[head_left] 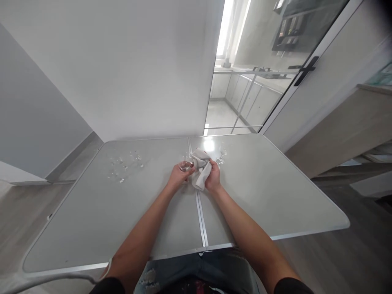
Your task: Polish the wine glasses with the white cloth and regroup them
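My left hand (177, 176) is closed round a clear glass (185, 165) near the middle of the grey folding table (260, 192). A pale grey cloth (200, 169) is bunched in my right hand (213, 176) and pressed against that glass. Both hands hover just above the table's centre seam. One clear stemmed glass (221, 155) stands on the table just beyond my right hand. To the left, several more clear glasses (124, 166) stand in a loose group.
A white wall rises right behind the table. At the back right a glass sliding door with a black handle (306, 70) shows a kitchen beyond. A wooden counter (343, 122) stands to the right. Wood floor surrounds the table.
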`<state>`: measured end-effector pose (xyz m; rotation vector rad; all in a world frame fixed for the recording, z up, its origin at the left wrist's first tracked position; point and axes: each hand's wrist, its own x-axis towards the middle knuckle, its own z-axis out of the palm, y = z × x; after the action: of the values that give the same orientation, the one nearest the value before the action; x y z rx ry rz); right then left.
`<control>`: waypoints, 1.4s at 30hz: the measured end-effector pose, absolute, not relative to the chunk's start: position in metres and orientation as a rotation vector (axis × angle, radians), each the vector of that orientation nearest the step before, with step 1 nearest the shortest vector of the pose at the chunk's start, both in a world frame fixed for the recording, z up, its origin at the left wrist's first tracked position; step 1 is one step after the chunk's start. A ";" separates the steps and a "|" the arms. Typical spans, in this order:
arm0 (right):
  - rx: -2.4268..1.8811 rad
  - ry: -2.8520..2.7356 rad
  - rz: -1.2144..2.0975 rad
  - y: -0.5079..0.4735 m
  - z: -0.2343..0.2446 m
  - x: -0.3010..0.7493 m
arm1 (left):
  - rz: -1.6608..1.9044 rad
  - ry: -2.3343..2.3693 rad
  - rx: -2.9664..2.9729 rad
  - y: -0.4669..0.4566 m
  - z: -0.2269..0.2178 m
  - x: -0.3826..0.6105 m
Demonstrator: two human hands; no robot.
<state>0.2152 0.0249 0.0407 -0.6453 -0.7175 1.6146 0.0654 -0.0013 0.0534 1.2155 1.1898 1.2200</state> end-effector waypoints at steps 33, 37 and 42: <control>-0.873 -0.951 1.573 0.039 0.035 0.230 | 1.658 1.463 1.695 -0.014 0.018 0.055; -0.897 -0.982 1.394 0.037 0.038 0.233 | 1.619 1.504 1.729 -0.011 0.015 0.056; -0.956 -1.113 1.070 0.040 0.045 0.244 | 1.645 1.631 1.822 -0.008 0.012 0.051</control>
<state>0.2437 0.0400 0.0446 -0.9559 -1.1131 1.0698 0.0513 -0.0080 0.0118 1.8223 1.6312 1.6450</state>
